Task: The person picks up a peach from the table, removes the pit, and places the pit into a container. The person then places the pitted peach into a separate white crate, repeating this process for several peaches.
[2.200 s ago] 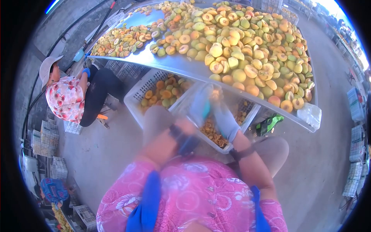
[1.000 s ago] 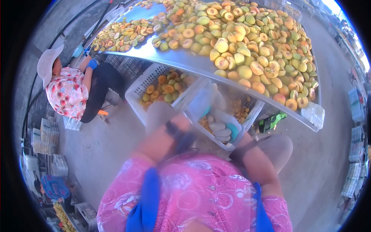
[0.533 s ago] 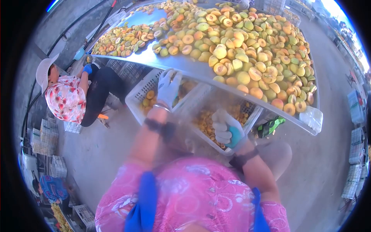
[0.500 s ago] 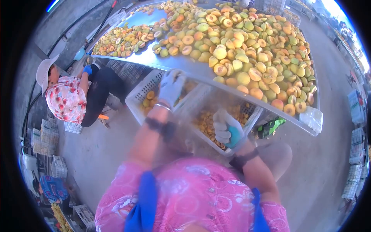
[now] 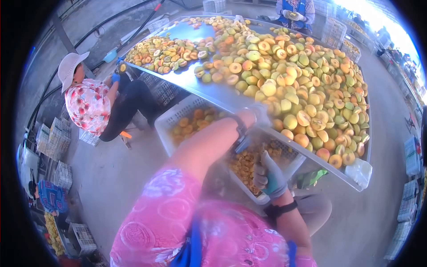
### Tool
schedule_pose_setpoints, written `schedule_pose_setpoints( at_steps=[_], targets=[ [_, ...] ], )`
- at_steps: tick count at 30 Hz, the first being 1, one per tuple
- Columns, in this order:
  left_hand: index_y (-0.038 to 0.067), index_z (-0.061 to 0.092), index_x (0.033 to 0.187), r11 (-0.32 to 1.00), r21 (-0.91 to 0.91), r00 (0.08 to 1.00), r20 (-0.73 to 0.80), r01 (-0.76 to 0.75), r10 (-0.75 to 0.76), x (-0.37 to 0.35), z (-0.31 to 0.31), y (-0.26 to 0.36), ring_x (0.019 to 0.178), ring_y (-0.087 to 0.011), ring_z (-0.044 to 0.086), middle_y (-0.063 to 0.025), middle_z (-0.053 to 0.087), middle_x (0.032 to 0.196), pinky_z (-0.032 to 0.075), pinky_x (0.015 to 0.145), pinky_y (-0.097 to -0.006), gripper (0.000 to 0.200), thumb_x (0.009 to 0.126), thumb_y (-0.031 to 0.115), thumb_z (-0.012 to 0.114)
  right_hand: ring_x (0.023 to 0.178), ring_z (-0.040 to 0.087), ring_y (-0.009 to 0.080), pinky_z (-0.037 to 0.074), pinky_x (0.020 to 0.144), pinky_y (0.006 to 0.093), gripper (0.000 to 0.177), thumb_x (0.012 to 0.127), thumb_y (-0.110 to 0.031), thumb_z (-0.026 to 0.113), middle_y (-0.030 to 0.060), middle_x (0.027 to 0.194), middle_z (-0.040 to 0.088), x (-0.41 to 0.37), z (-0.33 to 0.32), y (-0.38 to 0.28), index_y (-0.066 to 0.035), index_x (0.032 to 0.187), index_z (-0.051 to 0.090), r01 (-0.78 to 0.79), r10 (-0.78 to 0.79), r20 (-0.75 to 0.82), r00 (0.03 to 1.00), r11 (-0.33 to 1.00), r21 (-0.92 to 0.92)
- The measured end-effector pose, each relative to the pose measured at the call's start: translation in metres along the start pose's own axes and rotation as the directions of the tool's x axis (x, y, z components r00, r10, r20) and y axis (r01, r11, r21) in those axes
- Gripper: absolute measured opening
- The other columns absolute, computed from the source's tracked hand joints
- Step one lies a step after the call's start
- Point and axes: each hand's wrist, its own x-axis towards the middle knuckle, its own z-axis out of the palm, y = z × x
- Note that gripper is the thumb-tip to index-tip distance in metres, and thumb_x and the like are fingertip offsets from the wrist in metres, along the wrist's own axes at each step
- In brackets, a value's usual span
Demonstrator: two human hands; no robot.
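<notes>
Halved yellow-orange fruit (image 5: 289,84), apricot-like, lies heaped on a sloping metal table (image 5: 218,95). My left hand (image 5: 260,115), in a pale glove, is stretched across to the fruit at the table's near edge. It is smeared by motion, so its fingers do not show clearly. Below that edge, my right hand (image 5: 271,175) is closed in a grey and teal glove with the thumb uppermost. A small dark tip shows by the thumb, but what the hand holds I cannot make out. Beneath it stands a white crate (image 5: 249,198) of small brownish pieces, perhaps fruit stones.
Another white crate (image 5: 162,133), holding fruit halves, stands to the left under the table edge. A co-worker in a hat (image 5: 89,104) sits at the left, and another person (image 5: 296,13) is across the table. A clear plastic bag (image 5: 358,171) lies at the table's right corner.
My left hand has moved right from above the left crate to the fruit at the table edge. My right hand stays closed over the crate of brown pieces. The view has shifted slightly.
</notes>
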Motion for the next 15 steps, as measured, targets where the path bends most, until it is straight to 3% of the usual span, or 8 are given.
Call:
schedule_pose_setpoints(
  at_steps=[3,5,9,10,11,12,14,15],
  targets=[
    [0.000,0.061,0.120,0.988,0.157,1.000,0.021,0.003,-0.006,0.007,0.001,0.001,0.110,-0.0350,0.062,-0.0221,0.064,0.119,0.050,0.092,-0.0405,0.071,0.069,0.048,0.074,0.042,0.034,0.0067,0.027,0.038,0.0214,0.030,0.101,-0.045,0.047,-0.0052,0.063,0.042,-0.005,0.006,-0.001,-0.016,0.098,0.053,0.080,-0.079,0.007,0.997,0.995,-0.060],
    [0.001,0.061,0.118,0.996,0.090,0.991,-0.135,-0.008,0.020,0.006,0.003,-0.011,0.109,-0.0342,0.062,-0.0205,0.064,0.117,0.050,0.091,-0.0397,0.069,0.069,0.047,0.075,0.043,0.035,0.0069,0.028,0.038,0.0221,0.030,0.101,-0.044,0.047,-0.0040,0.063,0.042,-0.001,-0.002,0.002,-0.014,0.098,0.052,0.157,-0.159,-0.013,0.987,0.981,-0.115],
    [0.002,0.060,0.119,0.996,-0.075,0.977,-0.200,0.057,-0.071,-0.005,0.007,-0.045,0.107,-0.0323,0.062,-0.0174,0.064,0.118,0.050,0.090,-0.0405,0.059,0.076,0.040,0.073,0.044,0.036,0.0071,0.029,0.039,0.0226,0.032,0.101,-0.045,0.047,-0.0034,0.063,0.042,0.015,-0.041,0.007,-0.013,0.098,0.052,0.202,-0.248,-0.134,0.959,0.936,-0.287],
    [0.002,0.058,0.120,0.843,-0.533,0.974,-0.222,-0.075,-0.054,-0.011,0.010,-0.052,0.106,-0.0309,0.062,-0.0157,0.064,0.117,0.051,0.090,-0.0412,0.053,0.080,0.035,0.070,0.044,0.037,0.0071,0.029,0.039,0.0225,0.033,0.101,-0.045,0.047,-0.0031,0.064,0.043,0.017,-0.042,0.007,-0.013,0.098,0.052,0.250,-0.313,-0.131,0.941,0.900,-0.358],
    [0.003,0.057,0.121,0.478,-0.858,0.967,-0.247,-0.189,-0.060,-0.017,0.014,-0.059,0.105,-0.0295,0.062,-0.0141,0.063,0.117,0.052,0.090,-0.0419,0.047,0.084,0.030,0.067,0.044,0.038,0.0072,0.029,0.039,0.0224,0.034,0.101,-0.045,0.047,-0.0028,0.064,0.043,0.019,-0.042,0.008,-0.012,0.097,0.052,0.289,-0.372,-0.121,0.920,0.856,-0.429],
    [0.003,0.057,0.121,0.479,-0.858,0.967,-0.246,-0.187,-0.063,-0.028,0.015,-0.059,0.105,-0.0295,0.062,-0.0141,0.063,0.117,0.052,0.090,-0.0419,0.047,0.084,0.030,0.067,0.044,0.038,0.0072,0.029,0.039,0.0224,0.034,0.101,-0.045,0.047,-0.0028,0.064,0.043,0.022,-0.042,0.009,-0.012,0.097,0.052,0.288,-0.369,-0.120,0.921,0.857,-0.427],
    [0.002,0.054,0.122,-0.181,-0.955,0.965,-0.252,-0.234,0.077,-0.062,0.015,-0.045,0.103,-0.0275,0.062,-0.0126,0.060,0.117,0.052,0.092,-0.0435,0.039,0.090,0.024,0.060,0.042,0.038,0.0086,0.029,0.039,0.0232,0.034,0.101,-0.045,0.047,-0.0015,0.064,0.046,0.029,-0.040,0.008,-0.011,0.098,0.052,0.290,-0.415,-0.133,0.900,0.798,-0.528],
    [0.002,0.054,0.122,-0.181,-0.955,0.966,-0.251,-0.235,0.070,-0.082,0.011,-0.032,0.103,-0.0275,0.062,-0.0126,0.060,0.117,0.052,0.092,-0.0435,0.039,0.090,0.024,0.060,0.042,0.038,0.0086,0.029,0.039,0.0232,0.034,0.101,-0.045,0.047,-0.0015,0.064,0.046,0.026,-0.032,0.006,-0.011,0.098,0.052,0.286,-0.409,-0.132,0.903,0.801,-0.526]
  ],
)
